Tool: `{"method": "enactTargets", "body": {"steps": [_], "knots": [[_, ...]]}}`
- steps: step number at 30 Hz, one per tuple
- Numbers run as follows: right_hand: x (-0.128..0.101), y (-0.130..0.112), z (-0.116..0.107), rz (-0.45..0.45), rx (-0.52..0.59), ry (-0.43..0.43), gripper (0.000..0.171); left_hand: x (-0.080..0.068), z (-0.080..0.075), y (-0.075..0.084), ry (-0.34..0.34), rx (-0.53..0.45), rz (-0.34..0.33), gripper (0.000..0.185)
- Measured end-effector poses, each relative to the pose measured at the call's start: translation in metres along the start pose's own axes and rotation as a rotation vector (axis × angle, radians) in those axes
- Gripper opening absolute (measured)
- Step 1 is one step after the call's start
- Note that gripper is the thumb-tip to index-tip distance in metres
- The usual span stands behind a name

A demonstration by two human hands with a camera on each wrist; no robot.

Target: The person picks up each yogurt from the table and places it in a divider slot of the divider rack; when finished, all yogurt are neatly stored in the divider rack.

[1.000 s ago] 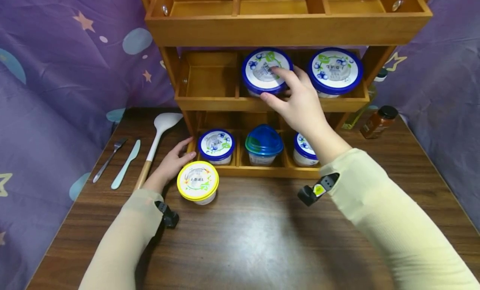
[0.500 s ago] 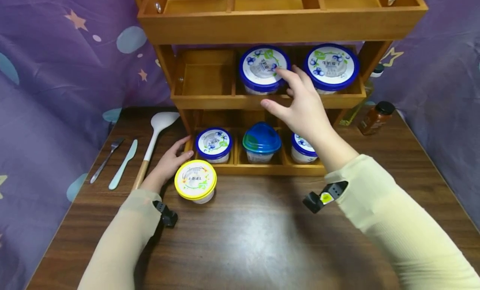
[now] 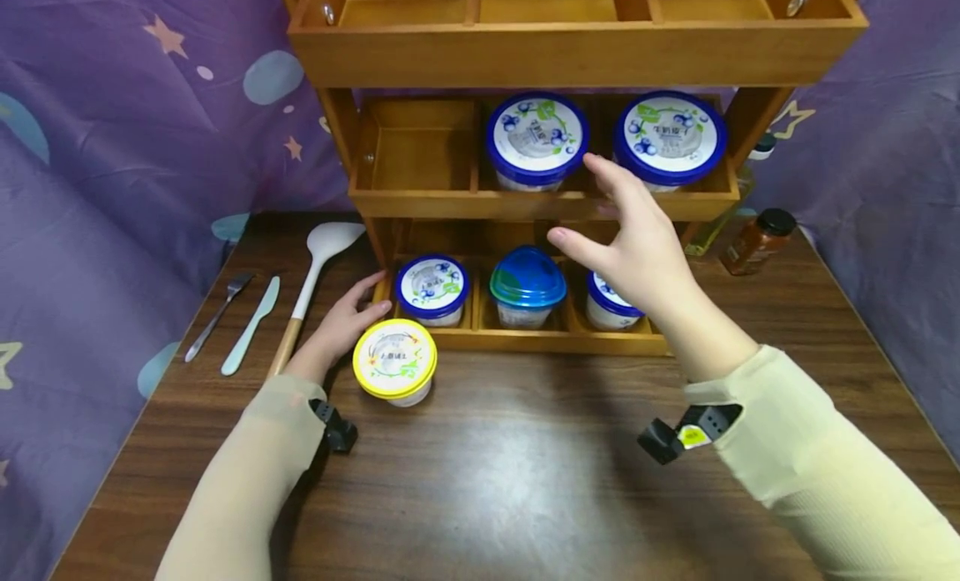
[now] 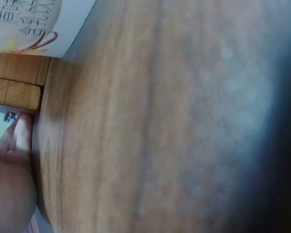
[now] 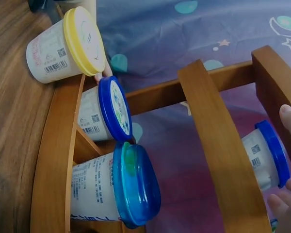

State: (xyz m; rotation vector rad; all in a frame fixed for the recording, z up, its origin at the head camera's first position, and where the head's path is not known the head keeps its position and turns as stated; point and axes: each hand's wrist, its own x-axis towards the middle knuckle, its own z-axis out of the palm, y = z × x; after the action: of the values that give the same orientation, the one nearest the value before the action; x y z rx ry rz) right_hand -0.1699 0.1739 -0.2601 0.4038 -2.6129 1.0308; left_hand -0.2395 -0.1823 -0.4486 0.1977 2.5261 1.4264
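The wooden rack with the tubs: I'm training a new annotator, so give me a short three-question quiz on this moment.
1. True or false: the right hand holds a tub.
2. Which middle-shelf compartment of the wooden rack has no tub: left, centre or right?
3. What lid colour has the tub on the table beside the left hand?

Key: 1 false, its fingers are spread and hold nothing. 2 left. 3 yellow.

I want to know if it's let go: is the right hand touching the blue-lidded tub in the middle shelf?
Apart. In the head view the right hand hangs open below and right of the blue-lidded tub, with shelf wood showing between them.
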Motion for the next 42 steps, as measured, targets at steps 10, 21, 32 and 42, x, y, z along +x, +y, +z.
{"method": "enactTargets", "body": {"steps": [10, 21, 32, 42], "knots": [[-0.01, 0.011, 0.008, -0.167, 0.081, -0.05, 0.071, 0.001, 0.0, -0.002, 0.007, 0.007, 0.01, 0.065], [-0.022, 0.021, 0.056, -0.193, 0.214, -0.243, 0.074, -0.001, 0.001, -0.005, 0.006, 0.013, -0.014, 0.065], [-0.033, 0.017, 0.11, -0.152, 0.219, -0.467, 0.079, -0.002, 0.0, -0.002, 0.009, 0.008, -0.008, 0.065], [-0.04, 0.009, 0.154, -0.234, 0.236, -0.552, 0.084, 0.0, 0.0, -0.002, 0.008, -0.006, 0.019, 0.064]]}}
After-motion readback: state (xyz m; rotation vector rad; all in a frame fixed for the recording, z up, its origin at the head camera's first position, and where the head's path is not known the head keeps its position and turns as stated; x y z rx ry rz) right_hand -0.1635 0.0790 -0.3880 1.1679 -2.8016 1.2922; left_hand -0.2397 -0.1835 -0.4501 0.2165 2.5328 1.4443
